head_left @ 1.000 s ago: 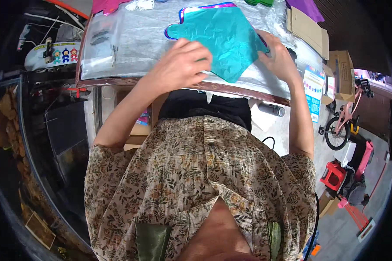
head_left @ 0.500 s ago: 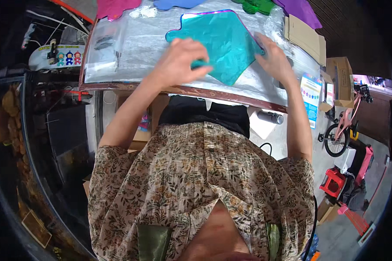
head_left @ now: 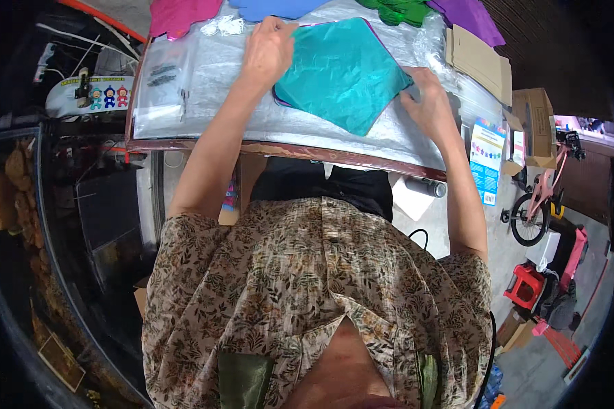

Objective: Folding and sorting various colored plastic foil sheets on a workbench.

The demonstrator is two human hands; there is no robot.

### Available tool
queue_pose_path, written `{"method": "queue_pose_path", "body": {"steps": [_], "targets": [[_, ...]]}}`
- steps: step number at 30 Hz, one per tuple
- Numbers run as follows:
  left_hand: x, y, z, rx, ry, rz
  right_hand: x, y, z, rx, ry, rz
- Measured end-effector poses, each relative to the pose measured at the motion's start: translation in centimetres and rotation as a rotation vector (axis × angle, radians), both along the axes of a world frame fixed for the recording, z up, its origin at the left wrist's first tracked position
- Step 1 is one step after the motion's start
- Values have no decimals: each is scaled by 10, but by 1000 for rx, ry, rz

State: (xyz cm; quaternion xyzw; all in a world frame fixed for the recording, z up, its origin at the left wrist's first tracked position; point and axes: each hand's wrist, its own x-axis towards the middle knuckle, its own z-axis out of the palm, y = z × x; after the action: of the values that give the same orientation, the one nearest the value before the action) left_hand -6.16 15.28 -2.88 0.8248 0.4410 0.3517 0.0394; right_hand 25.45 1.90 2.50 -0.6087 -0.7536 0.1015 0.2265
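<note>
A flat, creased teal sheet (head_left: 344, 78), shiny like foil and edged in purple, lies on the plastic-covered table with one corner pointing toward me. My left hand (head_left: 269, 51) is at its far left corner, fingers curled and closed on the edge there. At the sheet's right corner is my right hand (head_left: 428, 99). Its thumb and forefinger are apart on either side of the corner, touching or nearly touching it. What the fingertips under my left hand grip is partly hidden.
Pink (head_left: 184, 15), blue (head_left: 276, 7), green (head_left: 399, 10) and purple (head_left: 467, 19) pieces line the far edge. White string (head_left: 222, 26) and clear plastic bags (head_left: 160, 85) lie left. Brown cardboard (head_left: 481, 61) stands right. The table's brown edge (head_left: 286, 148) is nearest me.
My left hand has moved away from me to the sheet's far left corner. The left flap of the sheet has shifted. My right hand has stayed at the right corner, its fingers slightly lower.
</note>
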Motion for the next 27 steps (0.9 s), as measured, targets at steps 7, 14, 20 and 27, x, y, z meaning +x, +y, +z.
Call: {"method": "queue_pose_path", "body": {"steps": [7, 14, 20, 27], "targets": [[-1, 8, 1, -10, 57, 19, -3, -2, 7, -13, 21, -19], [-6, 7, 11, -48, 100, -2, -1, 2, 5, -61, -26, -58], [-25, -31, 43, -82, -109, -48, 5, 38, -16, 90, -171, -37], [-20, -124, 51, -287, -57, -136, 11, 83, -25, -63, -61, -80]]}}
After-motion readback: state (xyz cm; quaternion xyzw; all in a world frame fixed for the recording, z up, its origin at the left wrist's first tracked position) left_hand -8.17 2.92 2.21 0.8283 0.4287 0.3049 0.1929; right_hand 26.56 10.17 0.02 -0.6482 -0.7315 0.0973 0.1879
